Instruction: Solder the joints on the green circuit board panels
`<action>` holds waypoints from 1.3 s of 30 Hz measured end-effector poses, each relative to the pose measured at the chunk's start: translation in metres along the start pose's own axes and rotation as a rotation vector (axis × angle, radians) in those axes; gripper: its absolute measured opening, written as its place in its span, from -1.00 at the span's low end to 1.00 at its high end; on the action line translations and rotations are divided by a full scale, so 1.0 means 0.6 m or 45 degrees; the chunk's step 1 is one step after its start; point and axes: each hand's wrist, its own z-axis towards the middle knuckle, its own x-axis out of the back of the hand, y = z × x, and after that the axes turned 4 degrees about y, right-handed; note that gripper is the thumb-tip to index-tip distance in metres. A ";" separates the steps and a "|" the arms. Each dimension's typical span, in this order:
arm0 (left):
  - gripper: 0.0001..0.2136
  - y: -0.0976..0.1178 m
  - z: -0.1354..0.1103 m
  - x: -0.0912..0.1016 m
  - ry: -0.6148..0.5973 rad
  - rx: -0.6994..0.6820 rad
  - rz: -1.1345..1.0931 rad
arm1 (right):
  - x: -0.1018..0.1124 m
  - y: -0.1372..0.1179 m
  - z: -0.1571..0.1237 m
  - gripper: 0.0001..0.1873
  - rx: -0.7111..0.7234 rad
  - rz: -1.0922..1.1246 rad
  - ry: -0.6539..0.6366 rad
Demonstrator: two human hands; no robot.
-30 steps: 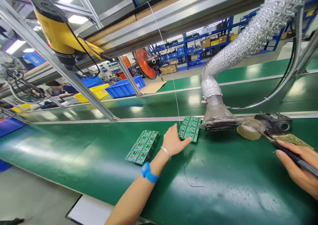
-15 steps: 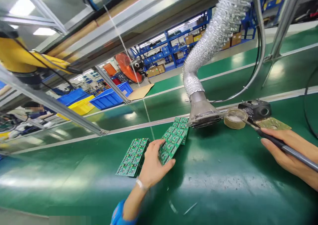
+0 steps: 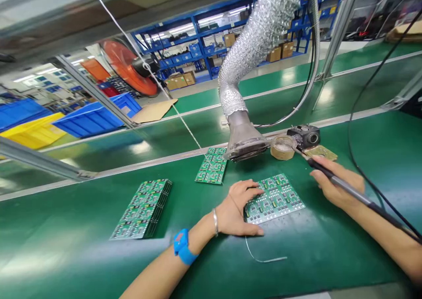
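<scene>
A green circuit board panel (image 3: pixel 275 198) lies at the middle of the green bench, its left edge under the fingers of my left hand (image 3: pixel 240 206). Thumb and fingers grip that edge from both sides. A thin length of solder wire (image 3: pixel 267 260) comes out below the hand. My right hand (image 3: pixel 341 182) holds a soldering iron (image 3: pixel 351 189), its tip at the round tan pot (image 3: pixel 282 147). Behind my left hand lies another circuit board panel (image 3: pixel 211 165), and a stack of panels (image 3: pixel 141 209) stands to the left.
Above the bench hangs a silver extraction duct (image 3: pixel 245 48) with its hood (image 3: pixel 245 138). A black soldering iron holder (image 3: pixel 303 137) sits beside the pot. A black cable (image 3: pixel 354 136) runs down the right side. Blue bins (image 3: pixel 89 118) and an orange fan (image 3: pixel 128 66) are beyond.
My left hand has brought one panel rightward from the rear panel and set it down on the bench. The view has turned right; the iron stays at the pot.
</scene>
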 end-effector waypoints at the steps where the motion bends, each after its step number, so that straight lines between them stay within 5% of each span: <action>1: -0.14 -0.004 -0.009 -0.002 0.040 0.057 -0.018 | 0.000 -0.004 -0.003 -0.68 -0.053 0.018 -0.076; 4: -0.22 -0.016 -0.063 -0.005 0.318 0.446 -0.131 | -0.004 -0.020 -0.008 -0.75 -0.054 0.193 -0.275; 6: -0.41 -0.018 -0.100 -0.004 0.696 0.720 -0.124 | -0.010 -0.031 -0.009 -0.82 0.040 0.312 -0.343; 8: -0.45 -0.010 -0.123 -0.002 1.005 0.721 0.103 | -0.016 -0.039 -0.012 -0.74 0.145 0.383 -0.460; 10: -0.49 0.005 -0.128 0.001 0.884 0.440 0.321 | -0.021 -0.045 -0.015 -0.58 0.231 0.415 -0.621; 14: -0.79 0.025 -0.111 0.009 0.124 -0.002 0.310 | -0.025 -0.048 -0.021 -0.53 0.326 0.376 -0.738; 18: -0.93 0.021 -0.104 0.013 -0.014 -0.082 0.310 | -0.025 -0.043 -0.019 -0.58 0.346 0.247 -0.729; 22: -0.92 0.029 -0.094 0.005 0.104 -0.147 0.250 | -0.019 -0.057 -0.012 -0.57 0.343 0.284 -0.676; 27: -0.93 0.055 -0.058 -0.023 0.333 -0.194 0.145 | -0.008 -0.128 -0.014 -0.66 0.135 0.685 -0.608; 31: -0.90 0.053 -0.048 -0.032 0.428 -0.214 0.178 | -0.017 -0.168 -0.022 -0.75 0.206 0.820 -0.540; 39: -0.84 0.009 -0.085 0.038 0.639 -0.129 0.499 | -0.032 -0.153 -0.005 -0.76 0.177 0.752 -0.434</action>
